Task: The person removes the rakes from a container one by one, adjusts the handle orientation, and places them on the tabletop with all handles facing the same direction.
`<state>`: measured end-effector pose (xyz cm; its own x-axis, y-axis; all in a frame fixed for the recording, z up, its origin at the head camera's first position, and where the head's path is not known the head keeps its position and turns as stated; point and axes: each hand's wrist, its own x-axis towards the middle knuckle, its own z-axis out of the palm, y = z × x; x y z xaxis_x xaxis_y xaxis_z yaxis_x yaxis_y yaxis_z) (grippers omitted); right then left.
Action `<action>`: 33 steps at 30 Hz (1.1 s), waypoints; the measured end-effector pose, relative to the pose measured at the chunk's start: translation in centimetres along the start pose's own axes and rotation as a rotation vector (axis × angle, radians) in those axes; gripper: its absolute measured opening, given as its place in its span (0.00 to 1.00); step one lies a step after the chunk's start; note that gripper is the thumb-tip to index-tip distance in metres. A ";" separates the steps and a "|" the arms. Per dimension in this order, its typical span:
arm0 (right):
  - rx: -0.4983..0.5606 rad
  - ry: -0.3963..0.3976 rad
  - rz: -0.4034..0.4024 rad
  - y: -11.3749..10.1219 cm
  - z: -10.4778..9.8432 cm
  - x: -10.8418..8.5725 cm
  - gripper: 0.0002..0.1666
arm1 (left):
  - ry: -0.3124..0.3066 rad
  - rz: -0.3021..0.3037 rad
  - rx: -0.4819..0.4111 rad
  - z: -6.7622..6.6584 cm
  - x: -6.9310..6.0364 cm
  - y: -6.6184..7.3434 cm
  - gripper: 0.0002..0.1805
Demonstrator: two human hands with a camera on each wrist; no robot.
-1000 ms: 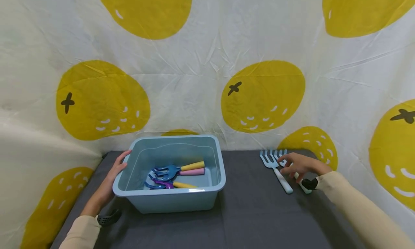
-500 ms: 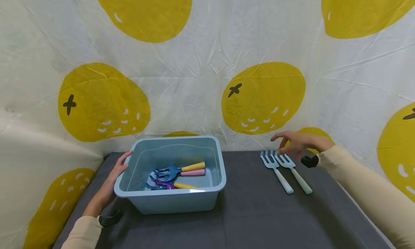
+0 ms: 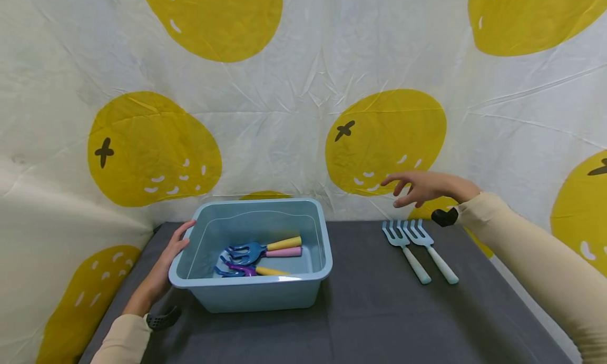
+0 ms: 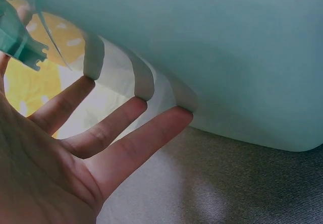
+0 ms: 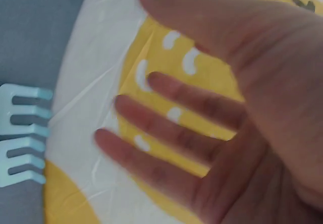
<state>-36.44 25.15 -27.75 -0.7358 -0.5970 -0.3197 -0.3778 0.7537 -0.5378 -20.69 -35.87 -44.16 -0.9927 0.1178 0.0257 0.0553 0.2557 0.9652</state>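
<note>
Blue tub [image 3: 251, 295] against the left hand [image 3: 162, 265]

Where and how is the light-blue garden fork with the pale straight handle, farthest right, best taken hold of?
Probably grip the light-blue garden fork mid-handle, from above, with the right hand: this handle points to the near side, apart from the neighbouring handle, while the heads lie close together.
</note>
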 end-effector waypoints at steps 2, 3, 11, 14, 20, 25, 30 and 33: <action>-0.004 0.038 -0.046 -0.7 -0.2 0.4 0.41 | 0.002 -0.001 0.003 0.0 0.0 0.0 0.32; -0.009 0.056 -0.071 -1.0 -0.4 0.7 0.41 | 0.006 -0.004 0.001 0.0 0.0 0.0 0.32; -0.078 0.141 -0.189 -4.5 -0.9 2.8 0.41 | 0.014 -0.006 -0.001 0.0 0.0 -0.1 0.32; -0.081 0.139 -0.215 -5.8 -0.9 3.7 0.42 | 0.016 -0.008 -0.003 0.0 0.0 -0.2 0.32; -0.088 0.133 -0.254 -8.4 -1.1 5.0 0.41 | 0.018 -0.013 -0.002 0.1 0.1 0.1 0.33; -0.081 0.108 -0.266 -9.9 -0.8 6.0 0.40 | 0.016 -0.008 0.002 0.3 0.1 0.1 0.33; -0.081 0.075 -0.287 -11.4 -0.5 7.2 0.40 | 0.020 -0.006 0.002 0.3 0.2 0.1 0.33; -0.071 0.025 -0.296 -12.5 -0.1 8.1 0.41 | 0.024 -0.005 0.008 0.2 0.3 0.1 0.33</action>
<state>-37.75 10.93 -23.59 -0.6013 -0.7872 -0.1372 -0.6156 0.5658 -0.5486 -20.92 -35.63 -44.15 -0.9953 0.0935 0.0270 0.0509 0.2636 0.9633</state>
